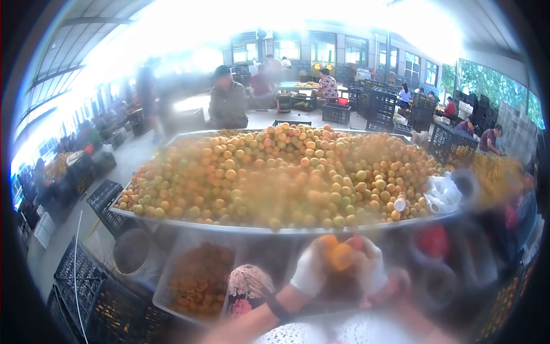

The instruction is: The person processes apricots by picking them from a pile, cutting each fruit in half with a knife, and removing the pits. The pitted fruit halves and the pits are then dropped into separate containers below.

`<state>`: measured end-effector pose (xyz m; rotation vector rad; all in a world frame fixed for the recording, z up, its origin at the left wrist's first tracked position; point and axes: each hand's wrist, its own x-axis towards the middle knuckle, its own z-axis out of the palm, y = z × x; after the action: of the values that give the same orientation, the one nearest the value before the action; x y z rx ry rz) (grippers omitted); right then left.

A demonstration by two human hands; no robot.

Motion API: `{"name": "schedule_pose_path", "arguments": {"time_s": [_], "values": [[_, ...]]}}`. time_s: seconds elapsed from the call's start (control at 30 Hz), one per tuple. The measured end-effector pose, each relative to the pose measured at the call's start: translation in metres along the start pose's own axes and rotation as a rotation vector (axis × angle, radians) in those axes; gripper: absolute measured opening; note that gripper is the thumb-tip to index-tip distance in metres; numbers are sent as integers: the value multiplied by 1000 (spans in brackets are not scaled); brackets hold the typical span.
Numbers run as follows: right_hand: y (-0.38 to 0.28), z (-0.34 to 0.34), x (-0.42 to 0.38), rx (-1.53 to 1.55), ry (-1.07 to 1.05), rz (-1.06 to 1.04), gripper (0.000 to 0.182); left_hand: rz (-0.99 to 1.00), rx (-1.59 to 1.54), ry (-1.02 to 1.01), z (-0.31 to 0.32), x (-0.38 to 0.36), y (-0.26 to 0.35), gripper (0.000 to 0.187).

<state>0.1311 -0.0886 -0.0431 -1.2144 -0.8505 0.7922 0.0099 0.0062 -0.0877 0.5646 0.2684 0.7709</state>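
Note:
My left hand (310, 268), in a white glove, is closed around orange fruit (341, 256) at the lower middle. From the other side my right hand (371, 266), also gloved in white, closes on the same fruit. Blur hides whether it is one split fruit or more. Just beyond my hands is the metal rim of a wide table (240, 230), heaped with yellow-orange and greenish fruits (321, 172). Left of my hands, below the rim, a pale bin (166, 286) holds darker orange pieces (200, 278).
A clear plastic bag (442, 194) and a white round item (400, 204) lie at the heap's right. Black crates (123, 304) stand at lower left, beside a dark bucket (132, 250). A red object (431, 241) is at right. A person (228, 100) sits across the table; others work beyond.

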Motion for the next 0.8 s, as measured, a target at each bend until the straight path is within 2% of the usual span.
{"name": "schedule_pose_path", "arguments": {"time_s": [0.03, 0.1, 0.13, 0.17, 0.2, 0.27, 0.4, 0.47, 0.5, 0.57, 0.67, 0.7, 0.73, 0.77, 0.8], "values": [[0, -1, 3, 1, -4, -1, 15, 34, 55, -45, -2, 2, 5, 34], [-1, -4, 9, -65, 33, -131, 16, 70, 114, -90, -7, 4, 16, 33], [-3, -1, 11, -97, 54, -194, 17, 126, 340, -191, -12, 4, 22, 33], [-8, 3, 10, -295, 79, -328, 15, 179, 566, -290, -16, 5, 27, 33], [-6, 4, 11, -290, 76, -323, 15, 177, 569, -283, -12, 2, 30, 33], [0, 6, 14, -493, -8, -351, 12, -153, 579, -234, 4, -7, 37, 33], [-2, 13, 16, -461, -72, -275, 10, -132, 631, -279, 1, -8, 39, 31], [-1, 15, 18, -257, -93, -121, 13, -90, 667, -287, -1, -10, 36, 31], [-1, 15, 19, -255, -92, -118, 13, -41, 703, -299, -1, -11, 34, 31], [-4, 14, 17, -28, -138, 79, 16, -5, 729, -305, -1, -13, 31, 30], [-6, 10, 20, -63, -142, 182, 17, 45, 818, -301, -3, -13, 27, 29], [-1, 10, 21, -61, -143, 181, 17, 62, 879, -288, -1, -12, 28, 29], [8, 11, 20, -103, -86, 44, 16, 59, 881, -286, 2, -12, 29, 29], [13, 13, 18, -144, -24, -88, 16, -20, 717, -216, 9, -12, 29, 30], [11, 15, 14, -142, -19, -82, 16, -97, 552, -147, 13, -13, 28, 32]]}}
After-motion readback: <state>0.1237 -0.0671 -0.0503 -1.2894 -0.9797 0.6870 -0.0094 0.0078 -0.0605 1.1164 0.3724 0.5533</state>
